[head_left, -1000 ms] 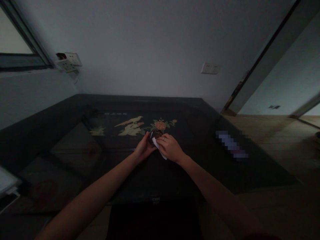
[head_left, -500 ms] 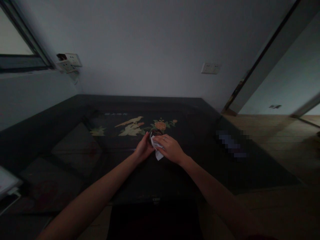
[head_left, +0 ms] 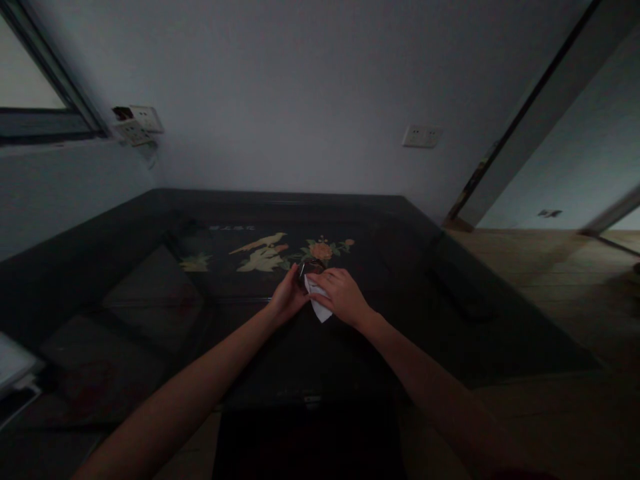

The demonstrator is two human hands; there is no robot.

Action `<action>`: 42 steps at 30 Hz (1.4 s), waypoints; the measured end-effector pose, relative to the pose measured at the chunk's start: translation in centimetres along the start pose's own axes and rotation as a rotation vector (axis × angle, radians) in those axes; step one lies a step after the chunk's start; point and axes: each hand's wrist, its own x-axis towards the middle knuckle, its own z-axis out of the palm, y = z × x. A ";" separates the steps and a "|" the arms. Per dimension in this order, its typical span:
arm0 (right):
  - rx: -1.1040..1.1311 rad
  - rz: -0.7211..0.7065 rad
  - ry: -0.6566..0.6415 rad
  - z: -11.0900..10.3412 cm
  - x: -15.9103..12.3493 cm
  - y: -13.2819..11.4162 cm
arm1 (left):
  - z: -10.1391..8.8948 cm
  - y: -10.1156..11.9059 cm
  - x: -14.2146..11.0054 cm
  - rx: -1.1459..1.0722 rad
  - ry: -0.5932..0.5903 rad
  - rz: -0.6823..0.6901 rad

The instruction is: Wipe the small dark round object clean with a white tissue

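Note:
Both my hands meet over the middle of a dark table with a painted flower and bird picture on its top. My left hand is closed round a small dark shiny object that is mostly hidden. My right hand presses a white cloth or tissue against that object, its fingers curled over the cloth. A ring shows on one finger of the right hand. The light is dim and the object cannot be named.
A long dark flat thing lies on the table at the right. Wall sockets sit on the back wall, more sockets at the left corner below a window. White things lie at the table's left edge. Wooden floor at right.
My right hand has shifted the white cloth a little over the small object. My left hand has kept its hold. Arms have hardly moved.

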 end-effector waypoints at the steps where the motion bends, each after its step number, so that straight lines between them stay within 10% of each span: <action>1: -0.008 -0.011 -0.001 -0.1 0.0 0.0 | -0.1 0.0 0.1 0.003 -0.005 0.003; 26: -0.144 0.047 -0.104 0.1 -0.1 -2.2 | 0.8 -0.1 -0.7 0.112 0.030 -0.012; 42: 0.528 0.232 -0.114 1.8 -0.5 -2.1 | 0.6 -0.2 -0.3 0.080 0.040 -0.006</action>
